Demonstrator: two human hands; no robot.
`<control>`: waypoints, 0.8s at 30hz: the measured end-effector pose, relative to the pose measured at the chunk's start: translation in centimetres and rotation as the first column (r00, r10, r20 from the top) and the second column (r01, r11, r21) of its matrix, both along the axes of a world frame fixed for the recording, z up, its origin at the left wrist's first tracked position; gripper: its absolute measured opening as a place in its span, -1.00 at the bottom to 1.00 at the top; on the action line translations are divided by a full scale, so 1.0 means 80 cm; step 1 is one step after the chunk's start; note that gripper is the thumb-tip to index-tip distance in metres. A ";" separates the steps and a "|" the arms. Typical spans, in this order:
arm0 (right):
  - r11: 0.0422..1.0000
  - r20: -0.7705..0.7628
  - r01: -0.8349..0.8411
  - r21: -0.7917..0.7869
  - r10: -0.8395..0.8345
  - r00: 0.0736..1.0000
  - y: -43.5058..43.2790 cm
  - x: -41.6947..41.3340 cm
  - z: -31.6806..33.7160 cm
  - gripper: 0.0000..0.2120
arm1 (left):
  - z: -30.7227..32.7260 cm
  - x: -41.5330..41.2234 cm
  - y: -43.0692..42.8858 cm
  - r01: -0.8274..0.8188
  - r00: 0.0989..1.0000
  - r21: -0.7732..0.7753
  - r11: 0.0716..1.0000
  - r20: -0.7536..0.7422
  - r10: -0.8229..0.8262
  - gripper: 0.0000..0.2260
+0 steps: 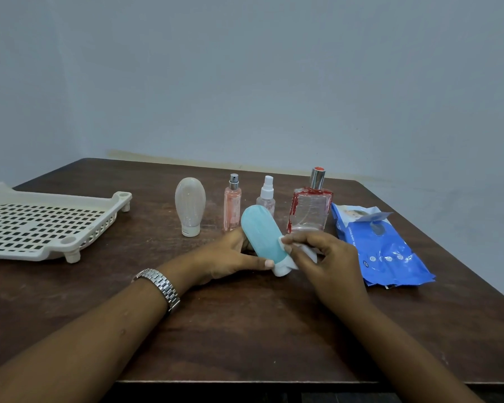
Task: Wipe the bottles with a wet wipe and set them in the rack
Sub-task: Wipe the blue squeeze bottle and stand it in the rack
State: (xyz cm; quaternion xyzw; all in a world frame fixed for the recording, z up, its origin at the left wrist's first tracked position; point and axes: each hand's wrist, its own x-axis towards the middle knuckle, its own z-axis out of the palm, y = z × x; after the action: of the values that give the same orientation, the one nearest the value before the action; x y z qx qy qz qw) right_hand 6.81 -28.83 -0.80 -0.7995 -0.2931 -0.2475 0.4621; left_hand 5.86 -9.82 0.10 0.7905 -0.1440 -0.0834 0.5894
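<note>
Your left hand (230,257) grips the teal bottle (258,231); your right hand (329,257) pinches the wet wipe (282,242) against it. Turn it slowly, wiping end to end.

You get a single view, from the camera on your head: it sits above the near edge of the worktop (245,338) and faces forward and down across it. It is close, so the worktop fills the lower half and the wall (245,68) beyond its far edge fills the upper half.
</note>
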 end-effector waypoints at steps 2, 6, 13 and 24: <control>1.000 -0.023 -0.003 -0.019 0.003 1.000 -0.004 0.000 -0.001 -0.84 | 0.001 0.000 -0.001 0.008 1.000 -0.004 1.000 -0.006 -0.008 -0.54; 0.999 -0.064 0.046 0.001 -0.046 0.997 0.000 0.010 0.004 -0.85 | 0.003 -0.001 -0.003 0.029 0.999 0.014 0.999 -0.017 -0.029 -0.55; 0.999 -0.021 0.008 -0.039 -0.009 1.000 -0.004 -0.001 0.000 -0.85 | 0.007 -0.003 -0.004 0.043 0.999 -0.005 0.999 -0.018 -0.043 -0.65; 0.999 -0.079 0.007 -0.034 -0.009 0.997 0.000 0.003 0.005 -0.83 | 0.005 -0.002 -0.001 0.050 0.998 -0.031 0.998 -0.029 -0.051 -0.64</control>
State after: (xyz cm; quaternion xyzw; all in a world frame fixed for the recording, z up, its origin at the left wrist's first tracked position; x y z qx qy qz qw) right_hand 7.04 -28.85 -0.37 -0.8175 -0.2755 -0.2125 0.4590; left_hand 5.71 -9.92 0.52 0.7762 -0.1564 -0.1078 0.6011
